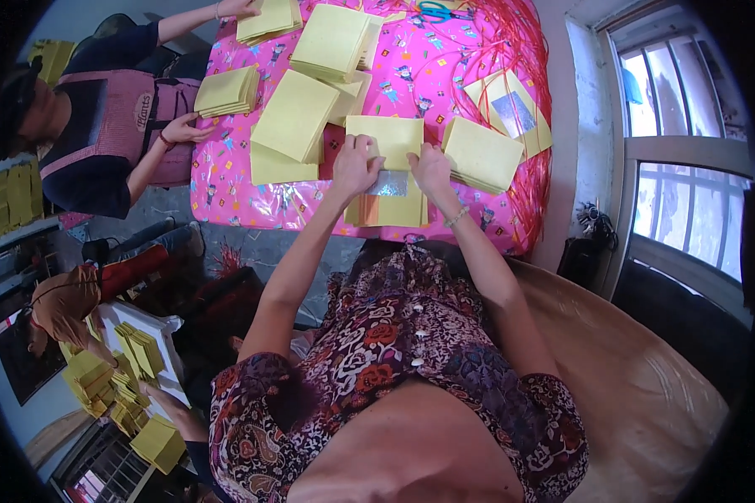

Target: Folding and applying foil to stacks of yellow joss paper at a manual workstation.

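At the near edge of the table, my left hand [358, 168] and my right hand [434, 174] grip a yellow paper sheet [384, 132] by its two sides, fingers bent and thumbs toward each other. Below it, between my wrists, lies yellow paper [407, 214] bearing a silver foil rectangle [391, 184]. Whether both are one folded sheet I cannot tell. Left of my left hand sits a stack of yellow folded papers [295, 115]. A second stack [482, 153] lies close to my right hand. Beyond it rests a yellow sheet with a silver rectangle [510, 116].
Long red cords [524, 59] trail over the right side of the pink table cover [252, 201]. Blue-handled scissors [434, 11] lie at the far edge. A co-worker's hand [186, 130] is beside a yellow stack [228, 90] at left. Other people handle yellow papers [138, 352] lower left.
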The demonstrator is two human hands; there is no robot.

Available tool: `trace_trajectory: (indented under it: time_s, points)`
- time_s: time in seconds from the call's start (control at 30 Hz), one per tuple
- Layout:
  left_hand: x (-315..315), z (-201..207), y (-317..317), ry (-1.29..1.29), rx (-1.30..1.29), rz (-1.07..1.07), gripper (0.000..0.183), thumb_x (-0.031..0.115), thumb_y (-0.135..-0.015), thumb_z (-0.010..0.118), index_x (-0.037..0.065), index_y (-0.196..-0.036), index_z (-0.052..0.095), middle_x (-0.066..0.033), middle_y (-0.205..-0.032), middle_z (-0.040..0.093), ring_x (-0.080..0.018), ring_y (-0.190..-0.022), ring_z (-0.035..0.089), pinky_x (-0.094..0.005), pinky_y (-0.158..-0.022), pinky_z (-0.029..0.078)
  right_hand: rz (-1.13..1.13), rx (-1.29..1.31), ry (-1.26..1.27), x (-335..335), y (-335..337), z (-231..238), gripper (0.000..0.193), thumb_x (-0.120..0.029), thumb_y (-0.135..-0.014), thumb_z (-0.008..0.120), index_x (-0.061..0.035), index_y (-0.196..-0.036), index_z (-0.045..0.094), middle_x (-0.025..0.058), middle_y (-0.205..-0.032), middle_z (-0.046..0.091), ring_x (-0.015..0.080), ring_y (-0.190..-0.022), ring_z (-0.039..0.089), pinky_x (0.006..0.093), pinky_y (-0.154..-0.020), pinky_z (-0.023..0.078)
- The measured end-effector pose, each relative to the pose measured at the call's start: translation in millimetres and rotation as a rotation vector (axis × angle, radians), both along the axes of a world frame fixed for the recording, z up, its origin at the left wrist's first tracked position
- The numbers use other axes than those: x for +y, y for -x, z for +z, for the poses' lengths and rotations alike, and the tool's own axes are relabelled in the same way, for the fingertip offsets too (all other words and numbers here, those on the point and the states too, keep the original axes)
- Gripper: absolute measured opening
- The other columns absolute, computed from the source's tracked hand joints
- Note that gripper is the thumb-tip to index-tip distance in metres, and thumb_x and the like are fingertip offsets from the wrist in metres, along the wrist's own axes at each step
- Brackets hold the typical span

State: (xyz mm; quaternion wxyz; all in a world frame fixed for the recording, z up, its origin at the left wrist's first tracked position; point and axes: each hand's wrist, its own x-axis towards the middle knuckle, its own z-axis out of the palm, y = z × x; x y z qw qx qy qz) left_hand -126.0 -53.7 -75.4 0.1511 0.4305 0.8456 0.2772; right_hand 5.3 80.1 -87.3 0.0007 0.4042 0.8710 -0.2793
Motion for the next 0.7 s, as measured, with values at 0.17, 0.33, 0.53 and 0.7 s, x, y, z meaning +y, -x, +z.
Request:
trace_trajectory:
  time_s: [0.17, 0.33, 0.53, 0.7]
  points:
    - [1, -7, -2, 0.031, 0.027, 0.028, 0.042, 0.022, -0.077, 0.074, 0.007, -0.109, 0.051, -0.0174, -0.101, 0.052, -0.0375, -0.095, 0.057, -0.0468, -0.078, 0.048, -0.049, 0.194, -0.176, -7, 9, 38, 0.039, -0.021, -0.077, 0.075, 0.0022, -0.097, 0.051, 0.0205, -0.093, 0.057, 0.0397, -0.085, 0.061, 0.0466, -0.072, 0.051]
    - [4, -6, -5, 0.012, 0.06, 0.016, 0.044, 0.023, -0.077, 0.074, 0.006, -0.11, 0.051, -0.0194, -0.102, 0.051, -0.0388, -0.092, 0.056, -0.0459, -0.076, 0.049, 0.163, 0.16, -0.087, -11, 14, 35, 0.03, -0.021, -0.075, 0.076, -0.005, -0.09, 0.056, 0.0149, -0.087, 0.06, 0.0348, -0.08, 0.062, 0.0456, -0.067, 0.05]
    - [0, -12, -8, -0.114, 0.094, 0.013, 0.044, 0.024, -0.077, 0.074, 0.007, -0.111, 0.052, -0.0192, -0.1, 0.051, -0.0391, -0.091, 0.056, -0.0457, -0.076, 0.047, 0.177, 0.067, -0.029, -11, 10, 10, 0.024, -0.021, -0.074, 0.074, -0.005, -0.082, 0.059, 0.0137, -0.085, 0.06, 0.0332, -0.081, 0.063, 0.0438, -0.069, 0.05]
    - [-11, -17, -10, -0.096, 0.077, 0.001, 0.046, 0.026, -0.08, 0.072, 0.002, -0.113, 0.052, -0.0187, -0.105, 0.052, -0.0372, -0.096, 0.054, -0.0451, -0.083, 0.045, 0.224, 0.235, 0.003, -11, -3, 6, 0.02, -0.018, -0.074, 0.073, -0.0063, -0.083, 0.06, 0.0127, -0.084, 0.059, 0.0319, -0.08, 0.062, 0.0426, -0.07, 0.05]
